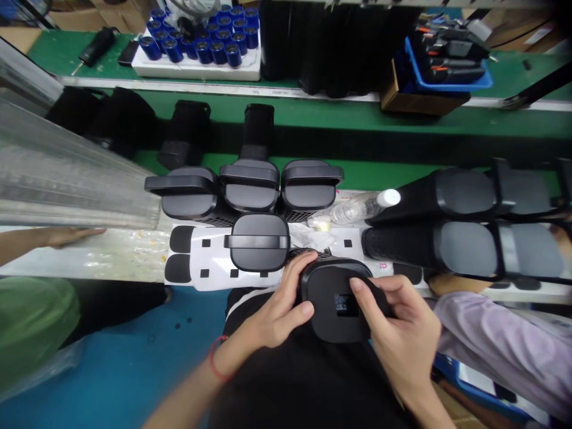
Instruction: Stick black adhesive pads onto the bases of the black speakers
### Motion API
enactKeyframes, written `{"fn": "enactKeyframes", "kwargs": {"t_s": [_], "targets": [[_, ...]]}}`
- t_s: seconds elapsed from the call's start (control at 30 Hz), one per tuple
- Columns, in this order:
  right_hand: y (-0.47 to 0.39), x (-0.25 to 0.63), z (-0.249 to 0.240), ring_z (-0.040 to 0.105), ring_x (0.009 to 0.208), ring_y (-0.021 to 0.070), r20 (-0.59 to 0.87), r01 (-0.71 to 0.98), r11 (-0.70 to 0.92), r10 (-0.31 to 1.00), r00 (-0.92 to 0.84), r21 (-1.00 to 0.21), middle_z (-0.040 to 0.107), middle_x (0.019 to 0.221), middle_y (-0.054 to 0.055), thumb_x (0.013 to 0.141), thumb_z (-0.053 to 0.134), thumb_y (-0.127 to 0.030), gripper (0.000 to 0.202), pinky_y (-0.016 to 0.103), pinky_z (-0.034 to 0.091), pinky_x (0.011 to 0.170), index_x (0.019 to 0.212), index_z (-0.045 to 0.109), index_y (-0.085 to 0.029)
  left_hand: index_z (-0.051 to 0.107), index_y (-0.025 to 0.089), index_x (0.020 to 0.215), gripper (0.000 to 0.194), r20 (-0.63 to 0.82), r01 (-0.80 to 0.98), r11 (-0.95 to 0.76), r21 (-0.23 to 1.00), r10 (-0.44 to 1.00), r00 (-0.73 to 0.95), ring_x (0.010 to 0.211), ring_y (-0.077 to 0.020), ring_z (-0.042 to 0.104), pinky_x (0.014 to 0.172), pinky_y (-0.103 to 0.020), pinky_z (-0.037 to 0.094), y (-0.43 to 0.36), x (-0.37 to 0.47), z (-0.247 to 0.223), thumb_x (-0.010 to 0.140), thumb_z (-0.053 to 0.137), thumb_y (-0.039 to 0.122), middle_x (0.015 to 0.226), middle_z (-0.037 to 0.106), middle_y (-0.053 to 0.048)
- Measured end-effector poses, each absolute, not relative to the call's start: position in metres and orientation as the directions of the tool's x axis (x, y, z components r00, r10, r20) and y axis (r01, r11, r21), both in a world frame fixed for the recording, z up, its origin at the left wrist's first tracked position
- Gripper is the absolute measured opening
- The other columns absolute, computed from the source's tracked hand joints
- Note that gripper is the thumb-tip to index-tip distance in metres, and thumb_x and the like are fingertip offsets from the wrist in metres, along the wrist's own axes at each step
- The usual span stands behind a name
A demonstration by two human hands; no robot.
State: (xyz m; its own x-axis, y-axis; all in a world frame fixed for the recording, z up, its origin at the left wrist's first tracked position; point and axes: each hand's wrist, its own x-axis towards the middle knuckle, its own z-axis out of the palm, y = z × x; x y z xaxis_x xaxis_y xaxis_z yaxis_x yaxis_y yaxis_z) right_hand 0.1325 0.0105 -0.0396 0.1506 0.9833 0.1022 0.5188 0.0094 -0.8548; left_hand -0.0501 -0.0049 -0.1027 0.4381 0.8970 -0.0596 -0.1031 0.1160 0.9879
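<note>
A black housing (328, 328) is held end-up at the near edge of the bench (375, 171) — gripped along its left side by the spread fingers of the left hand (277, 310). Its right edge is clamped by the right hand (402, 325), the thumb laid beside a rectangular window (346, 305). Just beyond, a handled unit (259, 259) is set on a white sheet (218, 262).

I'm getting fair, even light, seemingly from above. Glints on the clear plastic bottle (355, 210), streaky sheen across the translucent plastic sheeting (67, 170)! The black casing (324, 325) swallows detail, the left forearm (187, 381) smears, straight edges bow outward, and my upper right corner falls dark.
</note>
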Motion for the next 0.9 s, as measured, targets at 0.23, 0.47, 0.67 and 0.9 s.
{"fn": "enactKeyframes", "kwargs": {"t_s": [0.23,0.47,0.67,0.9], "targets": [[0.011,0.132,-0.041,0.063,0.054,0.0079,0.131,0.547,0.032,0.981,0.142,-0.836,0.066,0.062,-0.006,0.085,0.074,-0.025,0.014,0.012,0.048,0.05,0.078,0.062,-0.021,0.02,0.039,0.151,0.061,-0.067,-0.084,0.108,0.991,0.919,0.389,0.147,-0.0279,0.021,0.123,-0.045,0.015,-0.004,-0.045,-0.099,0.097,0.044,0.055,0.159,0.023,0.0],[0.012,0.135,-0.043,0.063,0.055,0.0063,0.154,0.618,0.063,0.984,0.095,-0.783,0.068,0.067,-0.007,0.087,0.072,-0.026,0.012,0.011,0.049,0.055,0.082,0.061,-0.022,0.018,0.037,0.151,0.065,-0.077,-0.056,0.109,0.992,0.908,0.412,0.148,-0.0291,0.019,0.123,-0.047,0.015,-0.002,-0.047,-0.096,0.096,0.047,0.054,0.159,0.021,-0.003],[0.013,0.138,-0.035,0.062,0.054,0.006,0.133,0.722,0.086,0.991,0.009,-0.686,0.067,0.069,-0.007,0.09,0.068,-0.031,0.012,0.012,0.047,0.054,0.089,0.059,-0.023,0.012,0.033,0.152,0.08,-0.055,0.001,0.061,0.998,0.895,0.442,0.148,-0.0343,0.017,0.122,-0.054,0.016,-0.002,-0.047,-0.097,0.09,0.059,0.052,0.16,0.015,-0.007],[0.012,0.144,-0.022,0.061,0.049,0.0081,0.063,0.767,0.126,0.992,-0.111,-0.629,0.069,0.076,-0.005,0.09,0.067,-0.041,0.025,0.015,0.048,0.047,0.104,0.057,-0.024,0.016,0.03,0.152,0.073,-0.119,-0.027,0.144,0.989,0.896,0.429,0.147,-0.0345,0.021,0.122,-0.054,0.015,0.0,-0.047,-0.093,0.094,0.051,0.057,0.16,0.019,-0.009]]}}
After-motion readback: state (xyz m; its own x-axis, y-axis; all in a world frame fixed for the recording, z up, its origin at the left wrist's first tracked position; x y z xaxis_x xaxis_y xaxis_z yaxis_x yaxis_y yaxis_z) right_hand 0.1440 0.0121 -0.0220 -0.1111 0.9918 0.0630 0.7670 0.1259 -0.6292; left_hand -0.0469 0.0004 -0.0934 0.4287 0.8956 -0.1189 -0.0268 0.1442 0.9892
